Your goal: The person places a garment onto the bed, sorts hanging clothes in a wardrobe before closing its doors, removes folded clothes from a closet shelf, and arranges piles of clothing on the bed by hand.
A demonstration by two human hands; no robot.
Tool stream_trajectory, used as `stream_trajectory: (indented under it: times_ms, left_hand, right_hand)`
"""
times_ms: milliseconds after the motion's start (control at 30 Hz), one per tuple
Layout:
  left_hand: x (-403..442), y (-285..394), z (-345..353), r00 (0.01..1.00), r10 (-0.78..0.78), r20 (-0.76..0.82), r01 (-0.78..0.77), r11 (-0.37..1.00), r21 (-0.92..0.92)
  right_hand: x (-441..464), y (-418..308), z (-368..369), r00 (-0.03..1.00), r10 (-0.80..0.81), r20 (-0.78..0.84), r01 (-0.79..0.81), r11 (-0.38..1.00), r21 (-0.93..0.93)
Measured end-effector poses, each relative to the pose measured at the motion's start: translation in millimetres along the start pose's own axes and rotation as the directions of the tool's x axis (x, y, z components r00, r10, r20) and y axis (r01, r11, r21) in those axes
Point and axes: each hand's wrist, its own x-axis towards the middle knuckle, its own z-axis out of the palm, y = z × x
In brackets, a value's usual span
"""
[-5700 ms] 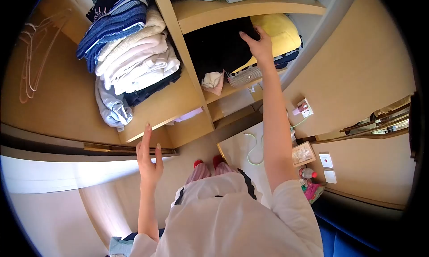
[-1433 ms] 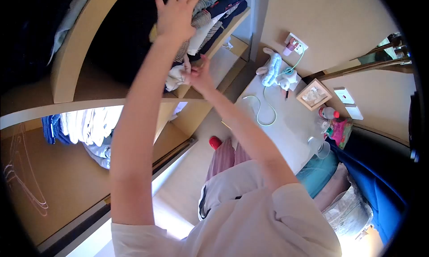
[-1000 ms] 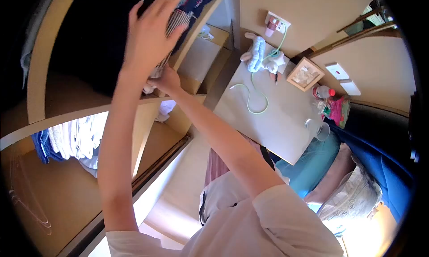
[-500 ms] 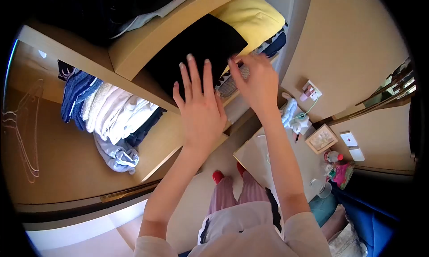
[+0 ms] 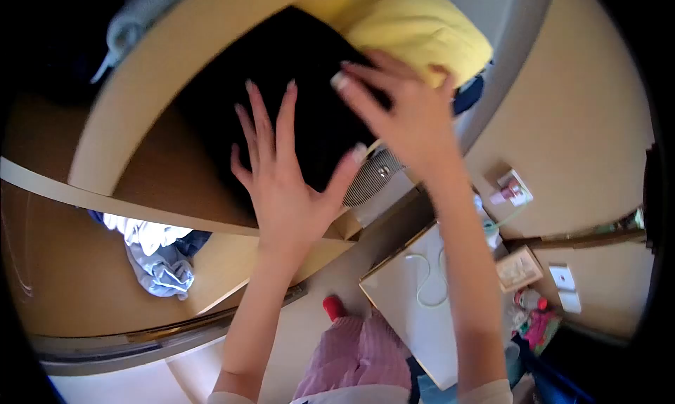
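A black folded garment (image 5: pixel 281 60) lies on the cupboard shelf. Across its front part my left hand (image 5: pixel 285 172) rests with the fingers spread. My right hand (image 5: pixel 404 112) is over the garment's right edge, beside a yellow folded cloth (image 5: pixel 429 35); its fingers are apart and partly blurred. Under the black garment, between my two hands, shows a grey finely patterned piece of fabric (image 5: pixel 373 179) with a small round shiny spot. Neither hand visibly grips anything.
A lower compartment at left holds white and blue folded clothes (image 5: pixel 158 256). The wooden shelf edge (image 5: pixel 140 102) curves above. At right stand a white table (image 5: pixel 415 291) with a cable, a wooden box (image 5: pixel 519 269), a bottle (image 5: pixel 531 300) and a wall socket (image 5: pixel 517 186).
My view has moved closer to the shelf. My left hand's fingers have spread wider, thumb out. The right hand has opened from a pinch near the garment's edge and lies further over the black garment.
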Motion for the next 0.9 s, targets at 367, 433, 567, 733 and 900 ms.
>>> stream_trajectory:
  times_ms: [367,433,567,733,900]
  left_hand:
    - [66,4,62,0.995,-0.096,-0.007,0.096,0.981,0.171]
    - [57,4,54,0.998,-0.057,0.022,0.052,0.983,0.176]
    - [54,11,49,0.996,-0.063,0.065,0.046,0.971,0.235]
    - [57,15,43,1.000,0.017,0.006,-0.018,0.944,0.331]
    - [124,40,35,0.964,0.088,-0.250,0.012,0.927,0.374]
  right_hand:
    - [148,31,70,0.979,-0.144,0.145,0.157,0.984,-0.087]
    - [148,54,136,0.918,-0.311,-0.247,0.292,0.950,-0.112]
    - [141,35,87,0.910,-0.004,0.416,0.072,0.987,-0.147]
    - [132,27,70,0.891,0.024,0.454,0.019,0.996,-0.090]
    - [139,39,61,0.864,0.008,0.503,0.025,0.998,-0.059]
